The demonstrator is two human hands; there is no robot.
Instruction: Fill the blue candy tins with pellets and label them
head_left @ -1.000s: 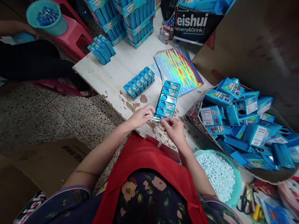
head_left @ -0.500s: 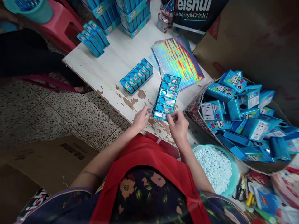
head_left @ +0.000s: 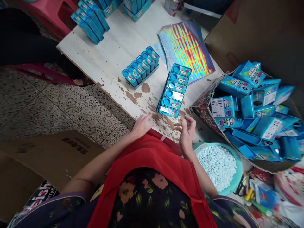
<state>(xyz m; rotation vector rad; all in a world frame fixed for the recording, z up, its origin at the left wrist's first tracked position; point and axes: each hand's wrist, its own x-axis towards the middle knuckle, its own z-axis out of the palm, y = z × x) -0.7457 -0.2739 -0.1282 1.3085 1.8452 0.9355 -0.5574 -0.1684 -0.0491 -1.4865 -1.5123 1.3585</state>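
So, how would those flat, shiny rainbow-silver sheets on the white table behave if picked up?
The flat, shiny rainbow-silver sheets look thin, so they'd probably bend. Their glossy surface may be slippery, and their unaligned edges suggest they could slide apart.

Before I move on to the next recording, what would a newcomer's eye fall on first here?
Probably the rainbow-shining sheets on the white table, just beyond the nearer row of blue boxes. Next, likely the carton heaped with blue packs at the right, and the turquoise tub of pale pieces below it in the picture.
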